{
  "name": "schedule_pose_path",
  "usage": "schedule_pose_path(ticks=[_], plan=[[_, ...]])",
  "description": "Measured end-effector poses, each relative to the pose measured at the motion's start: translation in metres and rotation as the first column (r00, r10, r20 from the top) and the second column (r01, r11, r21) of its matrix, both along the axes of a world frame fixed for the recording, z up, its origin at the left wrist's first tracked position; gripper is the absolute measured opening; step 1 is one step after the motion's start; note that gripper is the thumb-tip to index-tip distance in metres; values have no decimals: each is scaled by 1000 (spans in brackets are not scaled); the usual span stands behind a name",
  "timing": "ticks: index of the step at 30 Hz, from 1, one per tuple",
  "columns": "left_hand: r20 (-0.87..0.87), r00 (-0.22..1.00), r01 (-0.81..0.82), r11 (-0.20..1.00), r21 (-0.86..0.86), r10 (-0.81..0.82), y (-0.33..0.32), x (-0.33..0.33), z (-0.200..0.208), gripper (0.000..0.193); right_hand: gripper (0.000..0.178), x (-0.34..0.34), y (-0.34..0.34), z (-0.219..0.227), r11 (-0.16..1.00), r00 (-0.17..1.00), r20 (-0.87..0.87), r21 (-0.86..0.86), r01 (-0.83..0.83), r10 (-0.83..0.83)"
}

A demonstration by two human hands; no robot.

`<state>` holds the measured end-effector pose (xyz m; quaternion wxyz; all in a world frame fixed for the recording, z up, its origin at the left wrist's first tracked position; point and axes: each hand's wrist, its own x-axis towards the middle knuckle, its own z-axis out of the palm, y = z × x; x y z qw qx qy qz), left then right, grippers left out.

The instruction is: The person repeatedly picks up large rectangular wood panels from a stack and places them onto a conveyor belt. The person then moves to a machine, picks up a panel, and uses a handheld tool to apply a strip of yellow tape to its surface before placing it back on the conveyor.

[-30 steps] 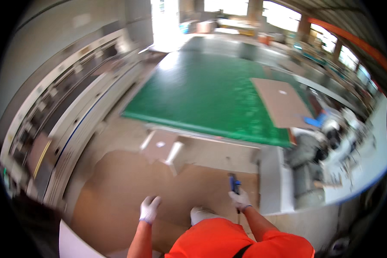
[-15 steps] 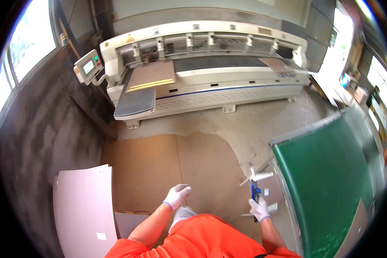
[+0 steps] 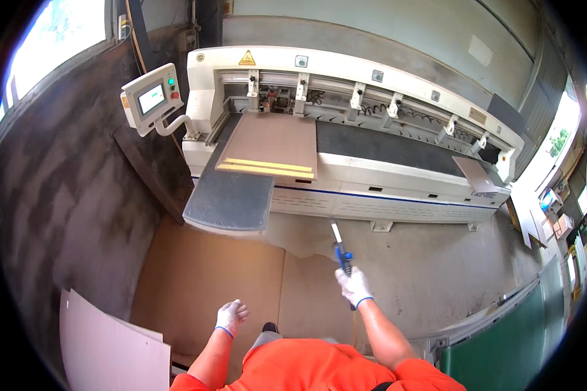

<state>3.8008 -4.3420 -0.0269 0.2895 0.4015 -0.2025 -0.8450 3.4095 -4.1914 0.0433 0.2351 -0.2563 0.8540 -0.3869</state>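
My right hand [image 3: 354,287], in a white glove, grips a blue-and-black air blow gun [image 3: 344,259] with a long, light-coloured nozzle pointing forward toward the machine. What looks like a thin hose hangs below that hand. My left hand [image 3: 232,317], gloved as well, hangs at the left of my body above the cardboard; its fingers are curled in and nothing shows in them. Ahead stands a long cream-coloured machine [image 3: 346,171]. On its left end lies a brown panel [image 3: 277,140] with two yellow strips along the near edge.
Brown cardboard [image 3: 209,274] covers the floor near my feet. Pale panels [image 3: 114,345] stand at lower left beside a dark stained wall [image 3: 65,195]. A green-topped table [image 3: 502,345] is at lower right. The control screen [image 3: 152,99] juts out at the machine's left; a smaller panel [image 3: 473,173] lies at its right end.
The machine now looks nearer, and the green table has slid toward the lower right. My right hand has swung forward and inward with the blow gun; my left hand is lower and further left.
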Motion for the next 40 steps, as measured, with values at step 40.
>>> schedule_pose_path(ticks=[40], plan=[[137, 757, -626, 769, -127, 639, -266, -213, 15, 33, 40, -396, -568, -108, 926, 613, 702, -345, -150, 361]])
